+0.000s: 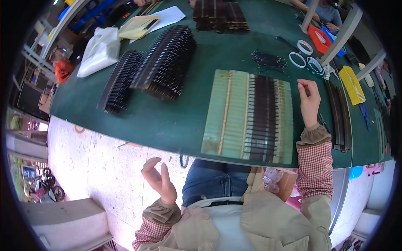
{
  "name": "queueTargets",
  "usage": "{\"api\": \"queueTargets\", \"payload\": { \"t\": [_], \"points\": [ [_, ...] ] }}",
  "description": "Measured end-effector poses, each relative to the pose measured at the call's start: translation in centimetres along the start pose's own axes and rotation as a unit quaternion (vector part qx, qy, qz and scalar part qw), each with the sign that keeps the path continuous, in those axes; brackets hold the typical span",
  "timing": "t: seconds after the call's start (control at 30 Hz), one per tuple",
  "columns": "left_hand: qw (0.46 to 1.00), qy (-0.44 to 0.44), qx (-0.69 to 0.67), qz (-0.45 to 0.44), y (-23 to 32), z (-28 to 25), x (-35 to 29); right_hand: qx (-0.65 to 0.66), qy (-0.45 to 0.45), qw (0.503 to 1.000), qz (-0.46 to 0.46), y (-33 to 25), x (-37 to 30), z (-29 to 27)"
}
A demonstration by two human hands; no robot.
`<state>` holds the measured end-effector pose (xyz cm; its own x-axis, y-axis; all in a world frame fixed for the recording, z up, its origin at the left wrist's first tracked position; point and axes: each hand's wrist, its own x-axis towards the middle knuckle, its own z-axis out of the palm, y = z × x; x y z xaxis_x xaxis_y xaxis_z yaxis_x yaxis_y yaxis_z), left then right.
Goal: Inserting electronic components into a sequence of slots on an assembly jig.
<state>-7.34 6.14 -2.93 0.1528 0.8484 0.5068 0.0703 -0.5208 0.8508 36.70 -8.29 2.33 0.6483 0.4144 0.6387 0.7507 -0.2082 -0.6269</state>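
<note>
Keeping the board (235,113) in its place is judged to be the first care here. It is laid flat on the green surface (167,125), close to the front edge, and it is seen to be held by neither grip. If it is dragged toward this edge, it could be tipped over it, and what is laid on it could be spilled. Dark strips (264,117) are set lengthwise on the board; whether they are fixed cannot be told, so by a light knock they could be put out of line.

The right grip (310,98) is placed just beside the board, on its right, with the fingers curled and the thumb near them; whether something small is pinched there cannot be told. The checked sleeve (315,167) is very near the board's right side, and by its cloth the board could be caught and turned. The left grip (161,180) is spread, with nothing seen in it, in front of the surface, so no support is given by it.

Beyond the board, small dark pieces (270,59) are scattered near the white rings (305,47); by a careless reach they could be swept away. On the left, the taller stack (165,62) could be toppled if it is bumped.
</note>
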Motion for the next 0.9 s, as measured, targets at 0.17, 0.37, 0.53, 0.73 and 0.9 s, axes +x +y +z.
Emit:
{"api": "queueTargets", "payload": {
  "t": [0.17,0.37,0.53,0.73,0.9],
  "points": [
    [0.97,-0.027,-0.078,-0.228,-0.5,0.6,-0.4,-0.015,0.007,1.0,-0.009,-0.3,-0.8,0.1],
    [0.864,-0.15,-0.313,-0.365,-1.6,1.3,-1.5,-0.005,0.022,1.0,-0.02,1.2,-2.2,-1.2],
    [0.862,-0.14,-0.306,-0.378,-0.6,1.8,-1.0,0.012,0.023,0.999,0.025,1.6,-2.1,-1.5],
    [0.828,-0.152,-0.334,-0.423,-0.1,0.8,-0.5,0.038,-0.021,0.999,0.021,0.7,-2.0,-0.2],
    [0.833,-0.158,-0.302,-0.435,0.2,0.6,-0.5,0.037,-0.03,0.998,0.029,1.1,-2.0,-1.7]
  ]
}}
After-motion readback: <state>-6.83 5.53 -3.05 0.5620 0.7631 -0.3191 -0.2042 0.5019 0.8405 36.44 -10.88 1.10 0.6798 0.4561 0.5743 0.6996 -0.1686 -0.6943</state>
